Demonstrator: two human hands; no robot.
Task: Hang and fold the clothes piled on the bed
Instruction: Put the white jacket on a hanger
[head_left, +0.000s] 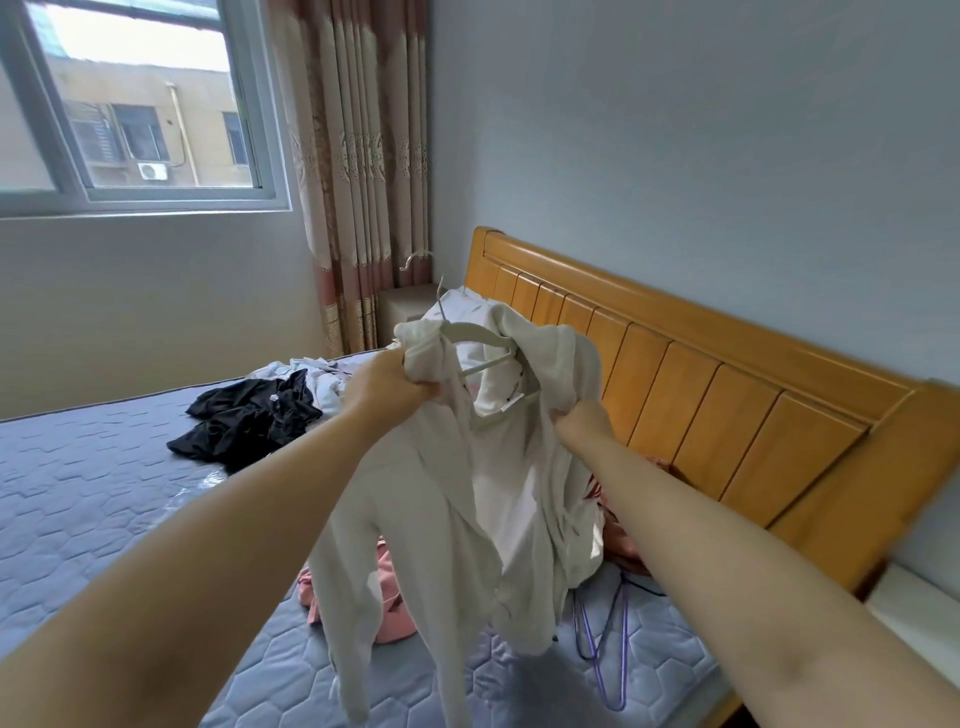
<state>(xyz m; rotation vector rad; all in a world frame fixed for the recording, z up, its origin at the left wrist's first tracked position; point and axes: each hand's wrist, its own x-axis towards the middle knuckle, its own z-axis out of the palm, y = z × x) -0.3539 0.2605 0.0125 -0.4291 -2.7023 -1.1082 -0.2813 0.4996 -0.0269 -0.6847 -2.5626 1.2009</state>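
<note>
Clothes still make up most of what shows on the bed (104, 493): a white long-sleeved garment (457, 509) is held up in the air over the blue quilted mattress, near the wooden headboard (727, 395), with a white hanger (480, 358) pushed partway into its neck opening. The hanger's hook pokes up at the far side and its lower bar shows inside the collar. The garment does not sit square on the hanger yet; one shoulder is bunched, so I judge this piece to be mid-hanging, not finished.

The left hand (387, 387) grips the bunched left shoulder of the garment in a closed fist. The right hand (579, 423) pinches the cloth at the right side of the collar, fingers curled into the fabric. The body and sleeves of the garment hang down between and below both forearms.

Much seems left to do. A black garment (249, 421) lies crumpled farther left on the mattress, with a heap of pale clothes (317, 376) just behind it. Pink clothing (389, 597) lies under the hanging garment, and more pinkish cloth sits by the headboard. Purple hangers (605, 644) lie unused on the near right of the mattress. No folded stack is visible.
</note>
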